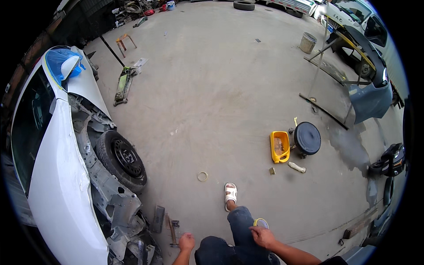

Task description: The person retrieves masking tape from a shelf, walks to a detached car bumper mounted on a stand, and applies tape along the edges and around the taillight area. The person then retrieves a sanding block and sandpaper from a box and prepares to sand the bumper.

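My right hand (264,237) is clamped, fingers pinched together, on the near edge of a round, yellow-rimmed item (261,221) held just over my blue denim leg (242,226); I cannot tell what fills its centre. My left hand (187,241) is curled into a loose fist, and I cannot tell whether anything is inside it. Just beside that fist, a hammer with a slim brown handle (171,230) lies on the grey concrete floor (194,110), near a dark oblong block (158,219). Ahead of my white-sandalled foot (230,196), a thin, pale yellow ring (206,177) lies flat. Farther right stand a cut-open yellow plastic jug (273,148) and a round, black-topped, wheeled stool (307,138), with a whitish, elongated object (297,167) near them. On my left, a white car (62,176) shows its bare front frame and a black-rimmed wheel (123,157).
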Motion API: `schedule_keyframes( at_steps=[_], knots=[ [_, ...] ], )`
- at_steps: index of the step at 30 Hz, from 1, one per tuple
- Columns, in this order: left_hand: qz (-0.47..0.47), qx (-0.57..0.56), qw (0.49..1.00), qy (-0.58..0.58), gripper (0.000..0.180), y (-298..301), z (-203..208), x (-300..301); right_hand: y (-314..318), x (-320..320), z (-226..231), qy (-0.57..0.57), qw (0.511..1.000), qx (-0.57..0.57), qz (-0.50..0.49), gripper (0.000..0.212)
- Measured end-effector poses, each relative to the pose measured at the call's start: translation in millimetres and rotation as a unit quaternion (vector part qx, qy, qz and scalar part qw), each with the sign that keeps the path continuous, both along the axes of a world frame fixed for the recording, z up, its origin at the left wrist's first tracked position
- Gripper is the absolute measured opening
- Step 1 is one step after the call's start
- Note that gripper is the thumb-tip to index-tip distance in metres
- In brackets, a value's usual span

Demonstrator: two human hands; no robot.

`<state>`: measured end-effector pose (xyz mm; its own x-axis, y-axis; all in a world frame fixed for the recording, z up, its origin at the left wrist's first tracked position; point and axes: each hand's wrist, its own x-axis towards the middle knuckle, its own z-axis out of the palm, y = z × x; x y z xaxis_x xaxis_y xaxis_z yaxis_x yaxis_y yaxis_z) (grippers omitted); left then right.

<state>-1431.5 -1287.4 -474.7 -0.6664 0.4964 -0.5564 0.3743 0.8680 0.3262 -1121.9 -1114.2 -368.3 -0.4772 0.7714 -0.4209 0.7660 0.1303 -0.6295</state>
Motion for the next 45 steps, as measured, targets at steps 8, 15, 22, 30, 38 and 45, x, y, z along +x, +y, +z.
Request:
schedule_keyframes(
  at_steps=[8,15,22,30,38,45],
  knots=[
    [-0.19,-0.054,0.979,-0.057,0.032,210,-200,-76,101,-109,-134,-0.041,0.987,0.061,0.14,0.01],
    [-0.378,-0.12,0.917,-0.047,0.046,318,-415,-101,146,-155,-148,0.01,0.995,-0.045,0.091,0.022],
    [-0.297,0.047,0.954,-0.005,0.047,316,-462,-119,155,-176,-157,-0.052,0.993,-0.052,0.097,0.013],
    [0.395,0.235,0.718,-0.522,0.045,342,-103,-207,146,-223,-141,-0.257,0.953,-0.104,0.121,0.019],
    [0.372,0.284,0.729,-0.499,0.035,298,134,-337,204,-335,-35,-0.207,0.964,-0.124,0.114,0.032],
    [0.226,0.359,0.895,-0.138,0.028,305,232,-439,299,-390,11,-0.079,0.994,-0.076,0.005,0.027]
  ],
)
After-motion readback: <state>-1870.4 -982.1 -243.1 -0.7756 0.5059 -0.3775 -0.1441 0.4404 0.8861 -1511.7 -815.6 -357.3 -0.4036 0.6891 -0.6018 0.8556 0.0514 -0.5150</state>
